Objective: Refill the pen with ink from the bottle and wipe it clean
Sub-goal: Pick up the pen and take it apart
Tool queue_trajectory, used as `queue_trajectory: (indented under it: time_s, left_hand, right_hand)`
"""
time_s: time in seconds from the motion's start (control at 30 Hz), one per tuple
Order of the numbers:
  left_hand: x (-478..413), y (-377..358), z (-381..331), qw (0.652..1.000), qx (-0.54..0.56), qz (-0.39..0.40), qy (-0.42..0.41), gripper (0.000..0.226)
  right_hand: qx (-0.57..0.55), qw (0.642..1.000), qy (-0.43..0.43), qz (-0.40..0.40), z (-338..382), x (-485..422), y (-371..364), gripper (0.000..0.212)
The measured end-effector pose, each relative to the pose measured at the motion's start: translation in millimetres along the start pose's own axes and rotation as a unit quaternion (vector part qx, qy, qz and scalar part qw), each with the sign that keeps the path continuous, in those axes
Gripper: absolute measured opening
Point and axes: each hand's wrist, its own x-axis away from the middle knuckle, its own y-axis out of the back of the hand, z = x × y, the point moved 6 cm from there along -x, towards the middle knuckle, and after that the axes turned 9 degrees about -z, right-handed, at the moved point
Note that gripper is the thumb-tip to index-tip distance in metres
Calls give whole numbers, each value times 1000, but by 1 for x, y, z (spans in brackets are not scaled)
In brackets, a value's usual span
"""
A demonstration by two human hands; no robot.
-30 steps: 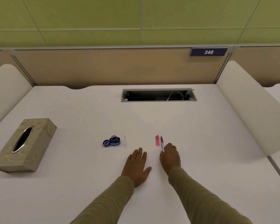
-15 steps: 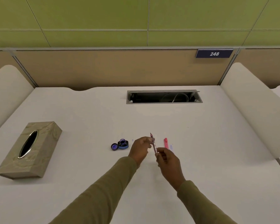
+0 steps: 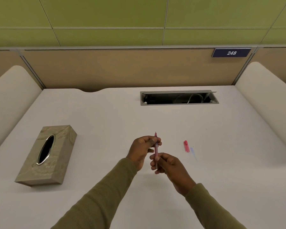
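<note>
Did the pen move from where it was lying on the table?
Yes. The pen is up off the table now, held in both hands, left of the pink cap it lay beside.

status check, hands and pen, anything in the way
Both hands closed on thin pink pen: left hand high, right hand low, tip up. Ink bottle out of sight. Pink cap lying on white desk, clear of hands.

Taking the pen (image 3: 156, 150) as the landmark, held above the table (image 3: 106, 116): the left hand (image 3: 143, 150) grips its upper part from the left, the right hand (image 3: 169, 166) its lower end. The cap (image 3: 186, 146) lies on the table to its right, the tissue box (image 3: 45, 156) well to its left, and the cable slot (image 3: 179, 97) is set into the table behind it.
</note>
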Motion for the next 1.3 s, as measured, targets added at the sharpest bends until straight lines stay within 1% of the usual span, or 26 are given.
queue_trajectory:
  time_s: [0.13,0.23,0.27,0.33,0.4,0.47,0.53,0.6,0.67,0.8,0.83,1.0,1.03,1.13,1.17,1.3]
  left_hand:
    - [7,17,-6,999,-26,-31,-18,19]
    - [10,29,-8,999,-16,-46,-17,16]
    - [11,33,-9,999,-10,-50,-16,14]
    - [12,40,-9,998,-6,-56,-13,13]
    - [12,46,-11,998,-3,-55,-11,14]
    - [12,52,-13,999,6,-47,-8,15]
    - [13,58,-14,999,19,-40,-7,16]
    - [14,62,-15,999,28,-34,-8,17]
    - [15,64,-15,999,33,-29,-8,18]
    - [16,65,-13,999,18,-31,-4,17]
    - [17,64,-12,999,13,-34,-3,17]
    - [20,53,-11,999,23,-48,2,18]
    - [20,50,-10,998,22,-50,3,17]
    - [19,41,-8,998,15,-59,5,17]
    - [19,38,-7,998,10,-64,5,17]
    - [18,25,-6,997,1,-80,1,17]
  right_hand:
    - [63,996,22,-62,1,1,-16,20]
    - [96,989,36,-109,0,3,-24,11]
    - [102,986,36,-126,0,3,-26,10]
    - [108,982,35,-149,1,4,-31,19]
    - [77,988,14,-132,2,6,-40,25]
    - [1,996,-41,-77,0,9,-55,32]
    - [-80,991,-100,-24,-3,13,-68,45]
    - [-128,983,-131,-4,-6,17,-75,59]
    - [-146,980,-137,-20,-8,18,-77,55]
    - [-147,980,-123,-50,-5,16,-70,27]
    - [-147,980,-123,-48,-4,16,-69,25]
    - [-181,972,-150,-5,-5,17,-59,44]
    - [-174,974,-145,-4,-4,17,-56,44]
    - [-146,981,-125,-18,-1,13,-43,27]
    - [-145,981,-125,-20,0,12,-39,25]
    - [-164,976,-143,10,0,11,-26,36]
